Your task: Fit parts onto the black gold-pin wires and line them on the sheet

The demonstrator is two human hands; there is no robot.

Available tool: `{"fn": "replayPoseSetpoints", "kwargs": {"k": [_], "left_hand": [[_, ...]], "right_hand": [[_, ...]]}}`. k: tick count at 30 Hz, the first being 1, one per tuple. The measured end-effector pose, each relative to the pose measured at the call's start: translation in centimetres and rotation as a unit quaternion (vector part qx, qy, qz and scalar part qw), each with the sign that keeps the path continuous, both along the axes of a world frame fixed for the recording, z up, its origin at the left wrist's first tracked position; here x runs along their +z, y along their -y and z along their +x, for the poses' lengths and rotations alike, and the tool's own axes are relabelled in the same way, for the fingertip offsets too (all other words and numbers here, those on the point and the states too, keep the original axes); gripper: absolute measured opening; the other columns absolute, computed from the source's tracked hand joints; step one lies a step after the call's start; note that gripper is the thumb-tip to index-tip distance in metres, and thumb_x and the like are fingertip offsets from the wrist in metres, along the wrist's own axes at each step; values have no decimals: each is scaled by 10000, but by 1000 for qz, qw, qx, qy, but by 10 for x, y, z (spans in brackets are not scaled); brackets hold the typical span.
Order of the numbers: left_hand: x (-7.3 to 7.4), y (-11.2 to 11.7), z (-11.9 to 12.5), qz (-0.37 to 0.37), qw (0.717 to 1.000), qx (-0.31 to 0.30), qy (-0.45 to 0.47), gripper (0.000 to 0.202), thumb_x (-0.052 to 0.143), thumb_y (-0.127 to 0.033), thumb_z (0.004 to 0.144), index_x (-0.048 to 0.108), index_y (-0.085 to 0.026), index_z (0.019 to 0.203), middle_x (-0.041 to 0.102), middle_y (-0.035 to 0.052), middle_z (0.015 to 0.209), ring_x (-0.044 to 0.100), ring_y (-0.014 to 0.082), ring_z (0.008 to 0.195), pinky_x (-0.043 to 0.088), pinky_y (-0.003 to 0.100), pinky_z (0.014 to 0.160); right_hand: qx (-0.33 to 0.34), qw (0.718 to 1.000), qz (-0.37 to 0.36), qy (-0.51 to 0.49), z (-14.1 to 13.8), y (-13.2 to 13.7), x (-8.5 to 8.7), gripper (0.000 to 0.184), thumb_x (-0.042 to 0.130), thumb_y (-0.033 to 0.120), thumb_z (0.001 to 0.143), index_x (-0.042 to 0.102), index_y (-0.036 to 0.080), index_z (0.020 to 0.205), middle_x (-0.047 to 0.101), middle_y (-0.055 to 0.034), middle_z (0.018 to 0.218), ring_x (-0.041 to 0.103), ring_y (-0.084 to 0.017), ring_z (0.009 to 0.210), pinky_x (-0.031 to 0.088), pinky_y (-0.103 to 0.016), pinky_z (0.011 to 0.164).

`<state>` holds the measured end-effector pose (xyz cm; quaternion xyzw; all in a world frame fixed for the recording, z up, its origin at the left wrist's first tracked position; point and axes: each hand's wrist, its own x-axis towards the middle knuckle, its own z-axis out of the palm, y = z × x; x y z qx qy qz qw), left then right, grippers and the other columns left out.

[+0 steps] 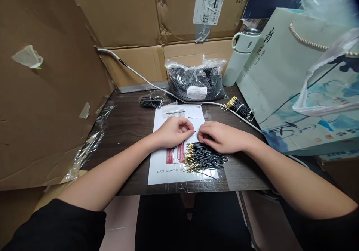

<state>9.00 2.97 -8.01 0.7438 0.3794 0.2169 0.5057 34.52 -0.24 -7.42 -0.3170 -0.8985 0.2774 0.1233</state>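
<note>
The left hand (172, 132) pinches a small dark piece (195, 131) between thumb and fingertip; the right hand (220, 137) curls just beside it, and whether it grips anything cannot be told. Nearest them, a pile of gold-tipped black wires (206, 156) lies partly on a printed sheet (157, 146) on the worktop (127, 120), with a tied bundle (240, 108) and a clear bag (193, 80) beyond.
</note>
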Motion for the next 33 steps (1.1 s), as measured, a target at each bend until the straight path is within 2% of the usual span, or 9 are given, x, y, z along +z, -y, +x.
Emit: {"fn": "replayPoseSetpoints", "kwargs": {"k": [2,6,9,12,14,20,33], "left_hand": [[-3,-1,2,-4,1000,21,1,117,743,-244,893,739,-127,896,691,38,733,585,107,625,461,218,567],[-3,-9,-4,74,995,53,-39,41,752,-157,839,757,-129,869,722,49,749,622,119,651,495,222,591],[-7,-14,-8,102,991,82,-23,89,761,-144,835,766,-122,921,730,54,779,634,124,680,522,233,625],[-14,-16,-6,79,993,88,18,185,751,-200,899,800,-119,1058,775,85,902,676,145,767,557,260,691],[-17,-16,-5,76,994,77,24,213,733,-233,935,826,-136,1101,797,95,956,691,159,800,558,278,706],[-18,-15,-4,57,995,74,36,193,729,-253,950,843,-149,1066,802,88,926,680,159,747,546,297,694],[-24,-18,-4,37,995,77,52,226,767,-312,929,835,-145,1066,783,92,906,666,152,747,526,273,671]], "right_hand": [[1,1000,-5,-5,1,0,2,94,587,144,1024,645,173,955,673,-58,941,589,-195,869,459,-344,851],[-21,999,-20,-42,3,-2,4,118,572,174,1039,636,173,940,684,-39,897,577,-166,791,441,-312,775],[-56,995,-24,-81,5,-6,2,122,600,234,1050,683,170,989,699,-29,874,579,-152,742,431,-298,727],[-92,988,-30,-119,7,-11,-4,166,636,293,1048,749,173,1070,735,-34,913,617,-156,763,455,-297,737],[-119,982,-32,-144,8,-14,-8,175,651,309,1034,764,175,1026,747,-41,925,632,-166,787,464,-303,747],[-206,959,-48,-186,8,-18,-19,203,650,348,996,735,173,940,689,-32,802,554,-158,673,404,-311,635],[-211,963,-20,-164,8,-19,-19,206,648,348,981,734,166,936,685,-41,798,564,-161,694,412,-316,652]]}}
